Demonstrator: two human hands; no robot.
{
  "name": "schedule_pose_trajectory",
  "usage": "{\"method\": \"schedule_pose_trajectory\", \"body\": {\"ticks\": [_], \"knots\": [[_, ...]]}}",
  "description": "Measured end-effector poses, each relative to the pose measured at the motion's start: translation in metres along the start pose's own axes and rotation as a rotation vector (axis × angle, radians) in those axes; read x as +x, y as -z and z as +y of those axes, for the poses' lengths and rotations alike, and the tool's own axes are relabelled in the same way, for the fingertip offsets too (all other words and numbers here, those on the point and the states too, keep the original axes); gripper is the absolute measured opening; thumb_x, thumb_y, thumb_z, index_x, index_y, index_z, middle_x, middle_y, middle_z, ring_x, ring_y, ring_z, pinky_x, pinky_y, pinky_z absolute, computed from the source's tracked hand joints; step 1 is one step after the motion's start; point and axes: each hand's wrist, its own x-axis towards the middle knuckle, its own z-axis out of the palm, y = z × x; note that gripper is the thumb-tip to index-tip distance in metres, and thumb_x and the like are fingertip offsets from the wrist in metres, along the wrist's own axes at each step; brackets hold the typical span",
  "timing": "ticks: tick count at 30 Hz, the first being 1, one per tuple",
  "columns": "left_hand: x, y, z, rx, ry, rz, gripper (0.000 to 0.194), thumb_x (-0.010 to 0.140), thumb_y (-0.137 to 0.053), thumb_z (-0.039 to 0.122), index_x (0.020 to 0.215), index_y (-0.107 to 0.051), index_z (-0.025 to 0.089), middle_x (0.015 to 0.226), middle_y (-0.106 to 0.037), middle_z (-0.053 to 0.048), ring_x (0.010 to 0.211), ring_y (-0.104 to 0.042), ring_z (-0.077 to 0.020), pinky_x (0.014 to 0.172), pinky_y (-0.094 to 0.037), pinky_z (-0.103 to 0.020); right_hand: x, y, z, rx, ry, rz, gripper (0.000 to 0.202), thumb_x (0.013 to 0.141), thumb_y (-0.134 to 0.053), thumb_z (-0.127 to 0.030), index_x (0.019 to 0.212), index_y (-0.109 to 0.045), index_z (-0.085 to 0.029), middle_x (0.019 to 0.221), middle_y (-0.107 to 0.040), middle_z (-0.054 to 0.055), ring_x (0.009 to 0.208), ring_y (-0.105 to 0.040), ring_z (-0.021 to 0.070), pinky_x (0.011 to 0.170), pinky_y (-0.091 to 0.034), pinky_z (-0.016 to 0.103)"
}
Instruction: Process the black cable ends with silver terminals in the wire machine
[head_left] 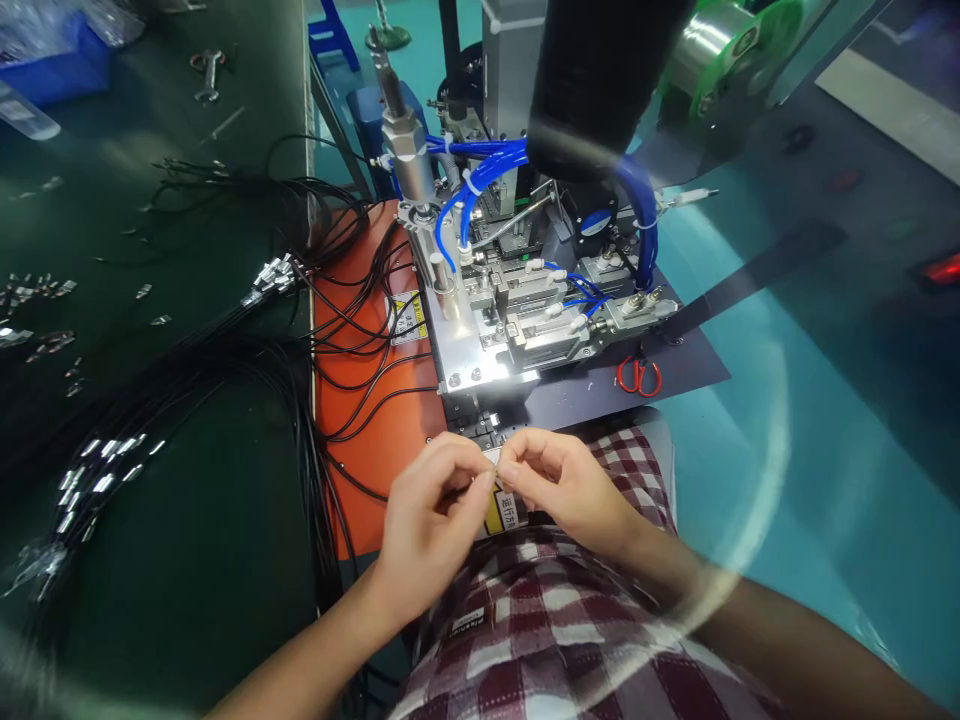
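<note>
My left hand (433, 515) and my right hand (564, 487) meet at the fingertips, low in front of my body. Both are closed in a pinch, thumb against forefinger. Whatever sits between the fingertips is too small to name. Just beyond them stands the front of a metal machine (480, 370) with blue air tubes (495, 160). A yellow and white label (506, 510) shows partly below my fingers. Black cables (375, 345) run across the orange surface (352, 400) left of my hands.
On the dark green table (210, 560) lie bundles of cables with metal connectors (97, 480), loose metal pieces (34, 290) and a wrench (210, 75). A blue bin (60, 70) stands at the far left. Red-handled scissors (639, 377) lie right of the machine. A wire spool (709, 50) hangs upper right.
</note>
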Motion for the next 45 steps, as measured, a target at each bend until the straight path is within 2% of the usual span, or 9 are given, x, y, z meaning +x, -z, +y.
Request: {"method": "schedule_pose_trajectory", "body": {"ticks": [4,8,10,16,21,25,29,35,45], "knots": [[0.014,0.003,0.012,-0.359,0.521,-0.103,0.015,0.08,-0.06,0.029,0.072,-0.055,0.017,0.048,-0.038,0.008,0.041,-0.027,-0.0055,0.041,-0.023,-0.019,-0.006,0.0,-0.002,-0.395,0.268,0.158,0.013,0.087,-0.052,-0.021,0.074,-0.056,-0.019,0.071,-0.059,0.002,0.065,-0.052,0.014,0.064,-0.041,0.028],[0.015,0.005,0.018,-0.335,0.568,-0.086,0.021,0.074,-0.067,0.034,0.071,-0.056,0.016,0.046,-0.036,0.008,0.042,-0.029,-0.0053,0.042,-0.022,-0.018,-0.008,0.002,-0.003,-0.621,0.44,0.155,0.014,0.087,-0.05,-0.02,0.075,-0.057,-0.019,0.074,-0.063,0.004,0.069,-0.053,0.0162,0.068,-0.038,0.032],[0.014,0.005,0.018,-0.317,0.554,-0.072,0.024,0.073,-0.068,0.036,0.07,-0.057,0.016,0.048,-0.037,0.008,0.044,-0.031,-0.0055,0.042,-0.024,-0.017,-0.005,0.002,-0.002,-0.542,0.379,0.151,0.013,0.087,-0.051,-0.02,0.075,-0.057,-0.019,0.074,-0.062,0.004,0.069,-0.053,0.016,0.068,-0.039,0.031],[0.021,0.004,0.009,-0.476,0.583,-0.105,0.019,0.078,-0.064,0.035,0.076,-0.057,0.017,0.047,-0.029,0.009,0.042,-0.023,-0.0053,0.04,-0.019,-0.016,0.009,0.002,-0.002,0.115,-0.117,0.021,0.018,0.081,-0.058,-0.031,0.071,-0.053,-0.017,0.06,-0.049,-0.004,0.05,-0.042,0.0088,0.047,-0.035,0.022],[0.024,0.007,0.005,-0.273,0.357,-0.068,0.019,0.078,-0.066,0.028,0.093,-0.057,0.018,0.068,-0.052,0.004,0.053,-0.045,-0.0079,0.048,-0.036,-0.018,0.018,0.01,-0.003,0.134,-0.124,0.066,0.021,0.076,-0.063,-0.033,0.068,-0.055,-0.016,0.057,-0.049,-0.005,0.05,-0.041,0.008,0.047,-0.034,0.021],[0.021,0.008,-0.007,0.24,-0.047,0.035,0.003,0.085,-0.056,0.019,0.086,-0.059,0.019,0.082,-0.058,-0.002,0.075,-0.056,-0.0141,0.068,-0.046,-0.024,0.027,0.017,0.0,0.075,-0.121,0.062,0.021,0.077,-0.063,-0.033,0.067,-0.055,-0.016,0.057,-0.048,-0.005,0.05,-0.04,0.0079,0.047,-0.032,0.022],[0.025,0.011,-0.025,0.578,-0.394,0.014,0.018,0.091,-0.045,0.014,0.097,-0.061,0.016,0.089,-0.058,-0.006,0.082,-0.057,-0.0159,0.073,-0.047,-0.026,0.037,0.022,0.008,0.041,-0.12,0.051,0.02,0.076,-0.062,-0.032,0.067,-0.053,-0.017,0.059,-0.05,-0.005,0.05,-0.042,0.0085,0.048,-0.032,0.023],[0.033,0.017,-0.032,0.765,-0.5,-0.111,0.029,0.091,-0.039,0.011,0.112,-0.059,0.014,0.094,-0.058,-0.009,0.083,-0.058,-0.0175,0.07,-0.05,-0.026,0.044,0.026,0.016,0.014,-0.116,0.056,0.018,0.078,-0.06,-0.03,0.068,-0.054,-0.016,0.062,-0.052,-0.004,0.051,-0.043,0.0084,0.049,-0.033,0.023],[0.032,0.017,-0.037,0.82,-0.523,-0.129,0.03,0.088,-0.041,0.007,0.112,-0.06,0.009,0.09,-0.055,-0.01,0.077,-0.057,-0.0179,0.064,-0.051,-0.026,0.046,0.026,0.026,0.039,-0.137,0.051,0.02,0.077,-0.062,-0.034,0.069,-0.055,-0.017,0.063,-0.054,-0.003,0.052,-0.045,0.0094,0.051,-0.036,0.024]]}}
